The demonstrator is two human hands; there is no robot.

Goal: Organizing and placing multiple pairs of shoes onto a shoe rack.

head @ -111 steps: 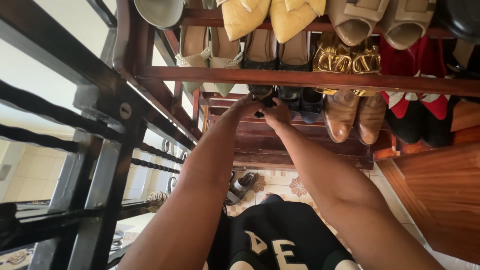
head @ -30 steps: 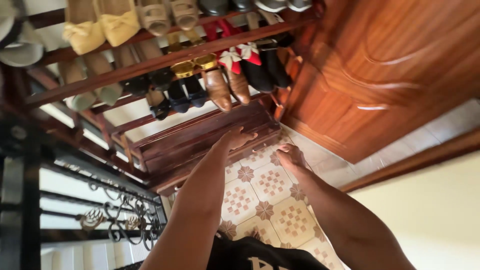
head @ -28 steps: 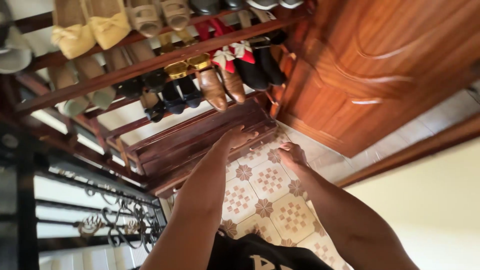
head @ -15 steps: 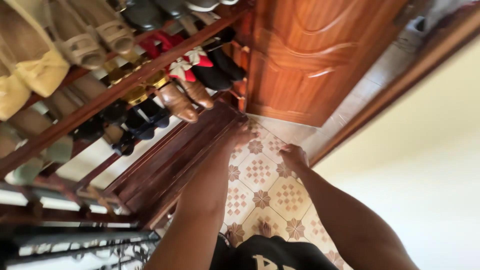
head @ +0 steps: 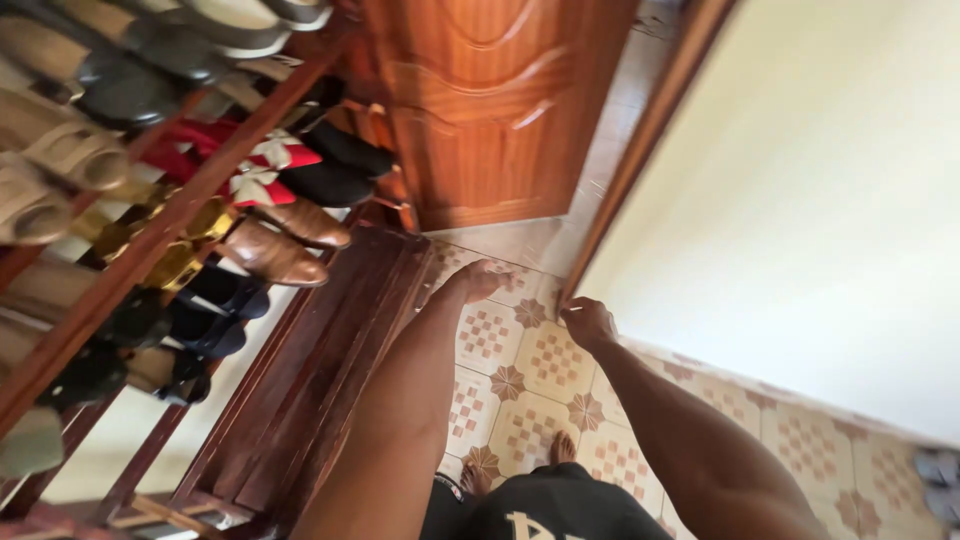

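Far left: a wooden shoe rack [head: 150, 240], slatted and running diagonally up the frame. On its upper shelves, beige sandals [head: 60, 165] and dark shoes [head: 150, 75]; lower down, red shoes with pale bows [head: 250, 165], gold-trimmed shoes [head: 190, 245], a pair of brown leather shoes [head: 285, 245] with toes out over the shelf edge, and dark navy shoes [head: 215, 310] beneath them. Lowest shelf [head: 330, 350] of dark wood, bare along its visible length.

Just right of that shelf: left hand [head: 478, 280], stretched forward at the end of a bare forearm, hanging over the patterned floor tiles [head: 540, 370] close beside the shelf's outer corner. Fingers loosely together and curled a little, clamped on nothing; contact with the shelf cannot be told. Nearest footwear: the brown leather shoes, up and to the left, well apart from the hand.

Above, at centre: a carved wooden door [head: 490, 110], and a dark door frame [head: 640, 150] slanting down toward the floor.

Further right: right hand [head: 588, 322], low over the tiles near the foot of the door frame, fingers drawn in toward the palm, nothing visible inside them.

Below the arms: bare toes [head: 562, 447] on the tiles and dark clothing [head: 560, 505]. Right side: a pale wall [head: 820, 200]; at the far right edge, grey sandals [head: 938, 480] on the floor.
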